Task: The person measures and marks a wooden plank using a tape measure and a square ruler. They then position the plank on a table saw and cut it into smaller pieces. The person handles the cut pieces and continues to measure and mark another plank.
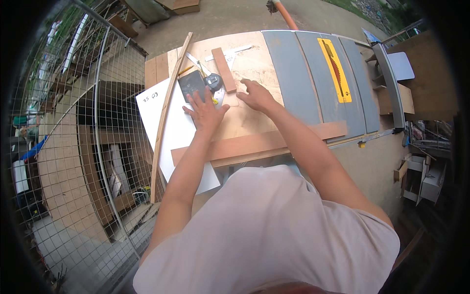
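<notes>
My left hand (205, 113) is open with its fingers spread. Its fingertips reach the lower edge of a dark flat rectangular object (192, 83); whether they press on it I cannot tell. A black and grey tape measure (213, 82) lies just beyond these fingers. Nothing is in my right hand (258, 98), whose fingers are apart over the plywood top (259, 54). Beside its fingertips is a short reddish-brown wood piece (223, 69), which lies partly over a light-coloured measuring square (230, 59). A longer brown board (240, 148) passes beneath my right forearm.
A table saw with a grey top (293, 68) adjoins the plywood; its toothed blade (337, 71) shows in a yellow insert (325, 46). At left, a long wood strip (169, 108) crosses a white panel (151, 115). A pencil (185, 70) lies nearby. Wire mesh fencing (100, 122) stands left.
</notes>
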### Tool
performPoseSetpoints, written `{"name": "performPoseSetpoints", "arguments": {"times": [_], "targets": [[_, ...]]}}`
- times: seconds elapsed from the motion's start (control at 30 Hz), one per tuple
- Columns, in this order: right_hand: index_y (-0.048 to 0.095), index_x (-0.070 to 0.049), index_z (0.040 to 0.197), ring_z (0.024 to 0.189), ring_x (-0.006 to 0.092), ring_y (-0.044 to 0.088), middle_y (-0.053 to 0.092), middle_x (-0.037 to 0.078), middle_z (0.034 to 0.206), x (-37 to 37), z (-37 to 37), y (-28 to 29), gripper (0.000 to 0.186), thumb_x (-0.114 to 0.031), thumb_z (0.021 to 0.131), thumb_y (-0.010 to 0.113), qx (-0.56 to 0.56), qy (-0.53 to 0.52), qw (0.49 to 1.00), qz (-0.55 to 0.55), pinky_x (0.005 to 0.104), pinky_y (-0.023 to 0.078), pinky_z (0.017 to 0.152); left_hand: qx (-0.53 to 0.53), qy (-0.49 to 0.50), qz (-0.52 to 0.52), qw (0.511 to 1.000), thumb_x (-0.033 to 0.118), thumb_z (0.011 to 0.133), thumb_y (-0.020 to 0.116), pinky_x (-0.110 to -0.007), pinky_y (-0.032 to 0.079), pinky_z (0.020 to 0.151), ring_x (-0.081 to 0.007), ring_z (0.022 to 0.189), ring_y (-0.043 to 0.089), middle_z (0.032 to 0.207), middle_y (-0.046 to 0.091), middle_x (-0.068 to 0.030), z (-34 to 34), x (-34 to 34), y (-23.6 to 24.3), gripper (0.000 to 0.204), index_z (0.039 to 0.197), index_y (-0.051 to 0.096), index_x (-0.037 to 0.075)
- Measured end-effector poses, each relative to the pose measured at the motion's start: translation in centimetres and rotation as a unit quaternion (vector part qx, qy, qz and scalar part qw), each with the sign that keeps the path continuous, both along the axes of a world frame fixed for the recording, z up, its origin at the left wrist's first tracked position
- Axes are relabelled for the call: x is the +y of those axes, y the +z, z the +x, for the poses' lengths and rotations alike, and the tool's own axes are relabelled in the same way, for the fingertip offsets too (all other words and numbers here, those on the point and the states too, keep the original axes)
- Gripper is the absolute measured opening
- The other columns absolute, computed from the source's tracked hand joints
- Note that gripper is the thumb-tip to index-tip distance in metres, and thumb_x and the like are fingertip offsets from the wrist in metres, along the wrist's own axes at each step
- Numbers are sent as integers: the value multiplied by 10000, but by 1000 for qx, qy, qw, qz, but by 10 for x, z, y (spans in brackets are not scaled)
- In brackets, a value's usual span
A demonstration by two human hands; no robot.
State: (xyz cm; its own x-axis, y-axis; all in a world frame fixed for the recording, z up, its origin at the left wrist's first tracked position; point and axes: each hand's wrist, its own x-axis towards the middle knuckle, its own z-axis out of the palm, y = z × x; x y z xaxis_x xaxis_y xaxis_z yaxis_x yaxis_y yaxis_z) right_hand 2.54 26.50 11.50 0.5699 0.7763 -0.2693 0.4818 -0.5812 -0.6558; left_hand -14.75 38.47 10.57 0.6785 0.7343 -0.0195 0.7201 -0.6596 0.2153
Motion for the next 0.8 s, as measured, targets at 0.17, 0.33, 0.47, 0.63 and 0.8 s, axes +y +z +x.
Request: {"name": "performPoseSetpoints", "arguments": {"times": [0.17,0.33,0.47,0.63,0.8], "targets": [[451,-141,1464,1281,313,498,563,134,1315,-167,-35,42,811,-383,768,792,-147,152,976,-55,448,369,1084,97,-293,-118,944,501,694,844,-669,222,1140,-411,1447,284,1455,401,-172,-65,-65,54,923,1454,453,154],[474,-154,1438,1275,286,486,547,101,1307,-242,-24,0,810,-264,720,832,-229,159,958,-66,463,307,1107,82,-311,-49,946,337,653,887,-541,376,1003,-309,1206,511,1263,542,-107,-75,-100,10,882,1425,493,169],[508,-148,1402,1251,272,498,553,95,1278,-266,5,5,800,-185,680,851,-247,137,959,-22,452,324,1085,-6,-330,13,944,282,650,878,-452,407,884,-244,1021,564,1124,592,-58,-47,-116,16,857,1412,502,172],[526,-143,1389,1231,262,513,562,72,1269,-319,82,27,845,-153,620,877,-289,129,948,-31,454,331,1083,-31,-296,-54,953,325,679,866,-446,393,983,-264,1094,554,1187,579,-69,25,-173,27,823,1398,504,150],[524,-147,1399,1270,281,487,560,88,1308,-351,125,-5,848,-223,631,876,-268,153,950,-50,491,321,1099,-19,-277,-68,958,365,724,832,-434,380,1031,-277,1186,531,1319,534,-98,60,-214,2,770,1389,511,146]]}}
